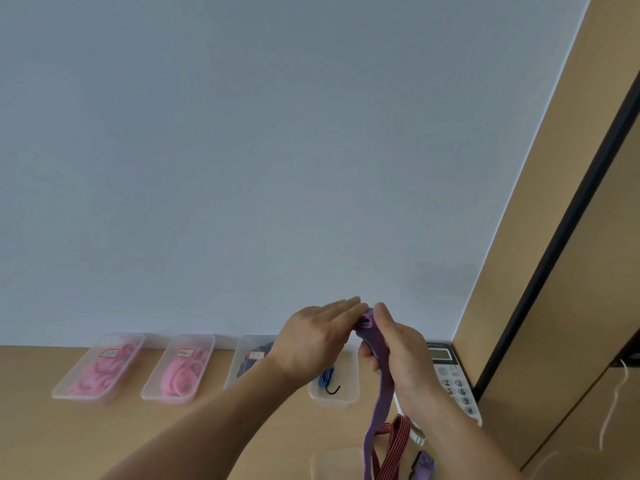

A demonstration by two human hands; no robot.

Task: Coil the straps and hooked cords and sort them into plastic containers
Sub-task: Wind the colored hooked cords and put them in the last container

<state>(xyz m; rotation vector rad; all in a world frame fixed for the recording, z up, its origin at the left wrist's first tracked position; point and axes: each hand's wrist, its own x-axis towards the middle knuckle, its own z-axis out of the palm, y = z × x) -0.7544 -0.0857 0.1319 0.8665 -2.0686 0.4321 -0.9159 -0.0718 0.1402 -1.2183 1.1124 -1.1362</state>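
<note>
Most of the view is a pale blue-grey wall [242, 150], with a light wooden table [86, 441] below it and a tan cabinet panel [554, 306] edged in black on the right. Both hands are raised close together. The left hand [311, 337] lays straight fingers against the rolled end of a purple woven strap [381, 403], and the right hand [398, 355] is curled round that strap just below the roll. The strap's free length hangs down to the bottom edge of the view.

Four clear rectangular plastic containers stand in a row on the table along the wall. The leftmost container [79, 398] and the second container [166, 400] hold pink coils [100, 372]. The third container [232, 372] holds dark cords, and the fourth container [334, 400] holds a blue striped cord [326, 375] with a black hook. A white push-button telephone [453, 379] lies just right of them, partly behind the right hand. A red striped strap [398, 436] lies on the table beside the hanging purple one.
</note>
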